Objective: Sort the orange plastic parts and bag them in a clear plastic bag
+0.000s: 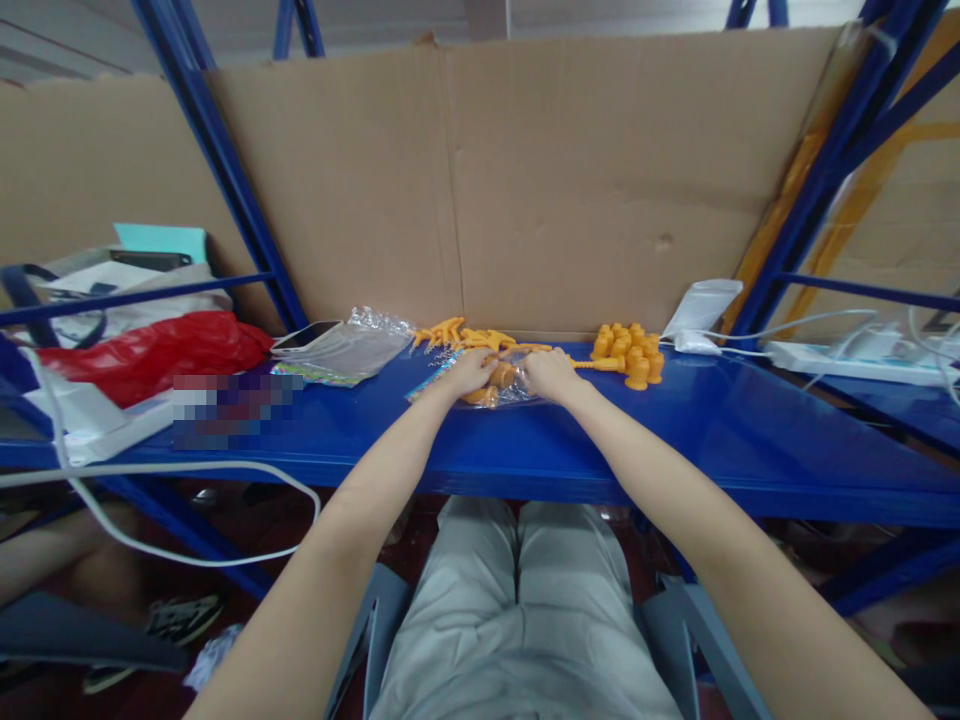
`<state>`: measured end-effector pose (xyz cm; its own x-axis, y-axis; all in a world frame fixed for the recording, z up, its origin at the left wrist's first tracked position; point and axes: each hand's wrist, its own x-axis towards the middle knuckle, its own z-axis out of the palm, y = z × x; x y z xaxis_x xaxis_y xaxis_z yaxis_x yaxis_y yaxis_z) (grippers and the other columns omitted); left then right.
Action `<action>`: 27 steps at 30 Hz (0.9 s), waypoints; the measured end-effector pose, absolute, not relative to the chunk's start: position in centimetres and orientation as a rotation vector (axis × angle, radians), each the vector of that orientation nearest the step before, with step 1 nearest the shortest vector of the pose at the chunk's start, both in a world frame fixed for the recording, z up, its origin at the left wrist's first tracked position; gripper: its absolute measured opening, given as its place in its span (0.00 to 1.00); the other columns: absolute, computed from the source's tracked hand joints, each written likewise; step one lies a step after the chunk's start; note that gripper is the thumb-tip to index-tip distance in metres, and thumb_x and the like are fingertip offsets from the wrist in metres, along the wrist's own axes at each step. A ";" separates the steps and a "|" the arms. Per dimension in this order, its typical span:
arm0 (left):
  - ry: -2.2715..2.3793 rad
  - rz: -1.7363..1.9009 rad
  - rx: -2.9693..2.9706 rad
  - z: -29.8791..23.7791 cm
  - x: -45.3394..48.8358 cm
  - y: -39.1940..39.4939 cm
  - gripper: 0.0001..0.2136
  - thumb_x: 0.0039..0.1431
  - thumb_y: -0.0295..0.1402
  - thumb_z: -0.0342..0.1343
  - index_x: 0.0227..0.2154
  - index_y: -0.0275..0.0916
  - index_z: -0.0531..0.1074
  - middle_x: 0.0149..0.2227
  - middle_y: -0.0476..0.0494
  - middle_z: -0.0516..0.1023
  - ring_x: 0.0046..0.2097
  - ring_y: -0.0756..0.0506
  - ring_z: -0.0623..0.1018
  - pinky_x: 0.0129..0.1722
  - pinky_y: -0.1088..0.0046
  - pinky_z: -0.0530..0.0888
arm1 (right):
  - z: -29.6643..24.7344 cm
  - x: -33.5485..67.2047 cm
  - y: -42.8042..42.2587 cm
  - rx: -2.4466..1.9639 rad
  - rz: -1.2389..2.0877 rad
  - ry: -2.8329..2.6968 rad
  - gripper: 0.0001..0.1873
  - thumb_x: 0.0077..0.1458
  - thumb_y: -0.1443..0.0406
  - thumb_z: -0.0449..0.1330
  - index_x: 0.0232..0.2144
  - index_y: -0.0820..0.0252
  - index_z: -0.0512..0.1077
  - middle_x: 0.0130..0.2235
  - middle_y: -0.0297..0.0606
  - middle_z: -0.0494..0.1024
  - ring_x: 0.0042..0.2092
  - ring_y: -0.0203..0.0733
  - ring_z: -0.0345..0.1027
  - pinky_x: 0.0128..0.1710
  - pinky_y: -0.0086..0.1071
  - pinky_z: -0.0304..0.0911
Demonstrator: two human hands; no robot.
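Note:
Both my hands rest close together on a blue metal shelf (675,440). My left hand (469,372) and my right hand (550,374) have their fingers curled onto a small clear plastic bag (501,384) that holds orange plastic parts. Just behind the hands lies a loose pile of thin orange parts (457,335). To the right of my right hand stands a cluster of upright orange pegs (628,352). A long orange stick runs from that cluster toward my right hand.
A stack of clear bags (352,345) with a phone (304,335) lies at the left. A red bag (154,355) and papers sit further left. A white charger and cable (701,320) and a power strip (855,362) lie at right. Cardboard (525,180) backs the shelf.

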<state>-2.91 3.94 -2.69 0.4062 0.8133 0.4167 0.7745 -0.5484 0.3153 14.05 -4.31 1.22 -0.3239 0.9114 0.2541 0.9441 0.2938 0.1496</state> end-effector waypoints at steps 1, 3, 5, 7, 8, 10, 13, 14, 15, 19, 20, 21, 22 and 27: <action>1.450 0.824 2.570 -2.7 -3.0 4.0 0.17 0.64 0.30 0.47 0.49 0.36 0.76 0.53 0.41 0.80 0.55 0.44 0.77 0.60 0.67 0.70 | 1.2 14.1 -4.4 -1.757 -0.395 -2.410 0.19 0.65 0.66 0.50 0.49 0.64 0.78 0.49 0.55 0.80 0.55 0.56 0.73 0.55 0.44 0.64; 1.440 0.813 2.561 -2.7 -3.1 4.1 0.17 0.64 0.30 0.47 0.49 0.36 0.76 0.53 0.41 0.80 0.55 0.43 0.77 0.59 0.67 0.70 | 1.1 14.3 -4.5 -1.768 -0.335 -2.381 0.19 0.65 0.64 0.51 0.50 0.63 0.78 0.52 0.55 0.79 0.55 0.56 0.73 0.54 0.44 0.65; 1.432 0.803 2.557 -2.6 -3.2 4.1 0.16 0.63 0.31 0.48 0.50 0.36 0.76 0.54 0.40 0.79 0.55 0.43 0.77 0.59 0.66 0.70 | 0.9 14.5 -4.2 -1.753 -0.238 -2.379 0.19 0.64 0.64 0.53 0.52 0.61 0.77 0.53 0.53 0.78 0.56 0.55 0.73 0.54 0.43 0.66; 1.430 0.801 2.556 -2.6 -3.3 4.1 0.16 0.63 0.31 0.48 0.50 0.36 0.76 0.54 0.40 0.79 0.56 0.42 0.77 0.59 0.66 0.70 | 0.6 14.8 -3.7 -1.707 -0.133 -2.383 0.19 0.63 0.66 0.54 0.53 0.59 0.76 0.54 0.49 0.79 0.55 0.53 0.73 0.54 0.42 0.67; 1.433 0.801 2.555 -2.6 -3.3 4.1 0.16 0.63 0.31 0.49 0.50 0.36 0.76 0.54 0.40 0.79 0.56 0.42 0.77 0.59 0.66 0.70 | 0.4 14.9 -3.4 -1.681 -0.090 -2.374 0.19 0.62 0.66 0.55 0.53 0.58 0.76 0.54 0.47 0.79 0.55 0.53 0.73 0.54 0.41 0.67; 1.450 0.791 2.558 -2.5 -3.5 4.1 0.16 0.63 0.31 0.49 0.49 0.36 0.76 0.54 0.39 0.79 0.55 0.42 0.77 0.59 0.66 0.70 | 0.1 15.1 -2.9 -1.625 -0.029 -2.330 0.19 0.61 0.68 0.57 0.52 0.57 0.77 0.54 0.45 0.79 0.56 0.52 0.73 0.55 0.42 0.67; 1.478 0.774 2.578 -2.4 -3.6 4.0 0.15 0.63 0.31 0.48 0.47 0.35 0.76 0.53 0.37 0.80 0.54 0.41 0.77 0.58 0.65 0.71 | -0.3 15.2 -2.2 -1.465 0.043 -2.260 0.20 0.58 0.71 0.59 0.52 0.56 0.76 0.56 0.43 0.77 0.57 0.48 0.71 0.57 0.39 0.65; 1.487 0.775 2.580 -2.4 -3.7 3.9 0.15 0.63 0.30 0.48 0.47 0.34 0.76 0.52 0.37 0.80 0.55 0.41 0.77 0.58 0.65 0.71 | -0.4 15.2 -2.0 -1.403 0.065 -2.240 0.20 0.57 0.72 0.59 0.52 0.57 0.77 0.56 0.42 0.77 0.58 0.47 0.71 0.57 0.37 0.64; 1.496 0.779 2.579 -2.4 -3.7 3.9 0.15 0.63 0.30 0.47 0.47 0.34 0.76 0.52 0.37 0.80 0.55 0.41 0.77 0.58 0.65 0.71 | -0.5 15.2 -1.8 -1.354 0.083 -2.217 0.20 0.57 0.72 0.59 0.50 0.57 0.78 0.56 0.41 0.77 0.58 0.46 0.70 0.57 0.35 0.64; 1.530 0.814 2.556 -2.4 -3.8 4.2 0.15 0.63 0.30 0.47 0.47 0.35 0.76 0.52 0.37 0.80 0.55 0.42 0.77 0.59 0.64 0.70 | -0.8 15.0 -1.2 -1.323 0.125 -2.104 0.15 0.56 0.72 0.61 0.45 0.59 0.79 0.53 0.44 0.79 0.56 0.45 0.71 0.56 0.36 0.63; 1.533 0.827 2.549 -2.5 -3.8 4.2 0.16 0.63 0.30 0.47 0.48 0.35 0.75 0.53 0.37 0.79 0.55 0.42 0.77 0.59 0.64 0.70 | -0.9 14.9 -1.1 -1.333 0.135 -2.076 0.14 0.55 0.71 0.61 0.44 0.60 0.79 0.52 0.45 0.79 0.55 0.45 0.71 0.56 0.37 0.63; 1.532 0.842 2.541 -2.5 -3.8 4.3 0.16 0.63 0.30 0.47 0.49 0.35 0.75 0.53 0.37 0.79 0.56 0.41 0.77 0.59 0.64 0.70 | -0.9 14.9 -1.0 -1.343 0.148 -2.046 0.13 0.55 0.71 0.62 0.44 0.61 0.79 0.51 0.46 0.78 0.55 0.45 0.71 0.56 0.37 0.63; 1.527 0.858 2.534 -2.5 -3.8 4.3 0.17 0.63 0.31 0.47 0.50 0.34 0.75 0.54 0.36 0.78 0.57 0.41 0.76 0.60 0.63 0.70 | -1.0 14.8 -0.9 -1.351 0.166 -2.013 0.13 0.55 0.71 0.62 0.43 0.62 0.79 0.51 0.46 0.78 0.54 0.45 0.71 0.56 0.37 0.63; 1.417 0.877 2.538 -2.4 -3.7 4.0 0.18 0.63 0.30 0.47 0.52 0.35 0.74 0.57 0.38 0.77 0.60 0.43 0.74 0.63 0.64 0.66 | -1.1 14.2 -0.5 -1.432 0.316 -1.617 0.10 0.49 0.72 0.62 0.37 0.63 0.74 0.44 0.42 0.77 0.49 0.42 0.71 0.52 0.36 0.65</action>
